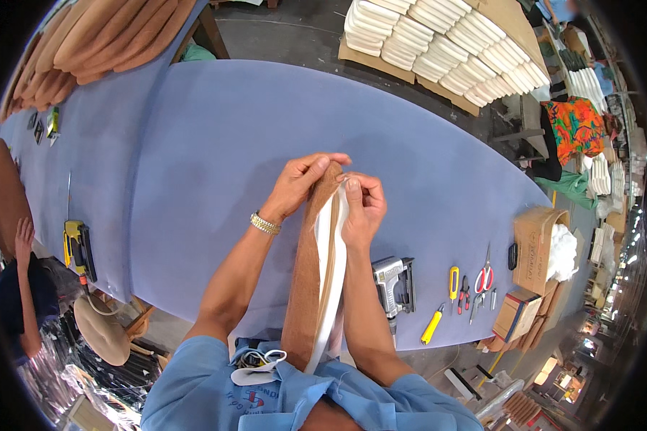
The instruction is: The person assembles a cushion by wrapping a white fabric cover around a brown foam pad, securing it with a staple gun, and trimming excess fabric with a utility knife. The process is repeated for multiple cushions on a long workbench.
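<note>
A long brown fabric cover (302, 287) stands out from my body over the blue table, with a white foam pad (324, 241) showing through its open side. My left hand (300, 183) grips the cover's far end, thumb on the brown fabric and fingers around the tip. Beside it, my right hand (364, 208) pinches the fabric edge at the same end, thumb against the fingers, next to the white strip. Just right of my right forearm lies a grey staple gun (388, 284).
Right of the staple gun are a yellow-handled tool (453, 281), a yellow knife (432, 327) and red-handled scissors (484, 279). A carton (532, 251) holds white stuffing. Brown padded pieces (115, 36) are piled far left; white pads (438, 43) beyond the table. Another person's arm (25, 287) is at left.
</note>
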`<act>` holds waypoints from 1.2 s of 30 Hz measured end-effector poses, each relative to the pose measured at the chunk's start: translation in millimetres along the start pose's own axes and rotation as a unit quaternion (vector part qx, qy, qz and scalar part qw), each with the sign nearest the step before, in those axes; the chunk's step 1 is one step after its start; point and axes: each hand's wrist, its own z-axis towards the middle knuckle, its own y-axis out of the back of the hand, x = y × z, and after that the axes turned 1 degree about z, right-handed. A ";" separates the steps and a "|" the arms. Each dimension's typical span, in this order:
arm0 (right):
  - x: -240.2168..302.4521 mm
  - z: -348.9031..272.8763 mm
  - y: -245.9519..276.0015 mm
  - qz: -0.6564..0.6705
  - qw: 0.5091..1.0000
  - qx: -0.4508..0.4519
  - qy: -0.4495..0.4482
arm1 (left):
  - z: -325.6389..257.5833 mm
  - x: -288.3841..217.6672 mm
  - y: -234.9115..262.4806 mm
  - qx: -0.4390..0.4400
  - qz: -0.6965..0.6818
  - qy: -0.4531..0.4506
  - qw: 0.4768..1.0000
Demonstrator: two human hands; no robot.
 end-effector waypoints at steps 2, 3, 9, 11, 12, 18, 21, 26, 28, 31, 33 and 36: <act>-3.9 1.7 -2.1 -0.013 1.000 -0.002 0.025 | 5.8 3.9 2.7 0.028 -0.029 0.012 0.999; -5.6 2.5 -3.3 -0.020 0.999 -0.002 0.036 | 6.9 5.8 2.9 0.025 -0.032 0.007 0.999; -5.1 2.8 -8.8 0.042 0.999 -0.015 0.011 | 7.1 -6.2 -8.6 -0.003 0.025 -0.010 1.000; -4.1 2.8 -9.6 0.052 0.998 0.002 0.036 | 5.1 -12.4 -12.5 -0.007 0.092 -0.020 0.996; -3.6 2.6 -9.4 0.057 0.997 0.010 0.048 | 4.5 -15.6 -14.5 -0.009 0.105 -0.016 0.994; 3.4 -9.1 -3.0 0.102 0.994 0.032 0.038 | -4.0 -28.8 -26.2 -0.016 0.179 0.005 0.984; 8.1 -15.5 -3.2 0.100 0.994 0.030 0.022 | -5.8 -28.7 -28.5 -0.023 0.198 -0.021 0.980; 12.5 -23.9 3.4 0.076 0.997 0.028 0.008 | -8.6 -29.8 -38.7 -0.052 0.193 -0.015 0.980; 11.5 -24.4 6.8 0.068 0.997 0.031 0.014 | -10.6 -28.2 -44.0 -0.071 0.140 0.014 0.987; 9.1 -23.8 12.8 0.071 0.997 0.031 0.023 | -15.9 -29.7 -56.3 -0.088 0.142 0.033 0.985; 7.5 -26.7 18.4 0.083 0.996 0.020 0.028 | -16.7 -31.5 -60.1 -0.088 0.174 0.019 0.981; 16.6 -38.2 35.6 0.046 0.998 0.034 0.018 | -17.5 -27.4 -64.1 -0.084 0.202 -0.012 0.976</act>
